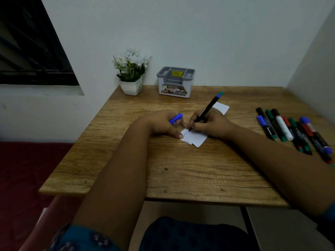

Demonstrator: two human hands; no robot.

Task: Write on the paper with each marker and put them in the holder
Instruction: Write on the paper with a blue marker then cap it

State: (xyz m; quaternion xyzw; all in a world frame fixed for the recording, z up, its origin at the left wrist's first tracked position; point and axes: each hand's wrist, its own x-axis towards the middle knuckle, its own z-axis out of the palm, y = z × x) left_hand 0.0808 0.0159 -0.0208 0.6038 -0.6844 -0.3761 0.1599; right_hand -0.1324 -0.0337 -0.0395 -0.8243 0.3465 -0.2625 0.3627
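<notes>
Holder (175, 82) sits empty; markers (293, 131) lie beside.

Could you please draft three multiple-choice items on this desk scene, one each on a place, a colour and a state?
1. Where does the holder stand?
A. at the table's back edge, right of the flower pot
B. at the near edge
C. among the spare markers

2. What colour is the cap in the left hand?
A. red
B. blue
C. green

3. What is the right hand doing with the marker?
A. dropping it into the holder
B. leaving it flat on the table
C. gripping it, tip on the paper

Answers: 1 A, the holder stands by the wall beside the pot; 2 B, the cap between the fingers is blue; 3 C, the tip meets the paper.
</notes>
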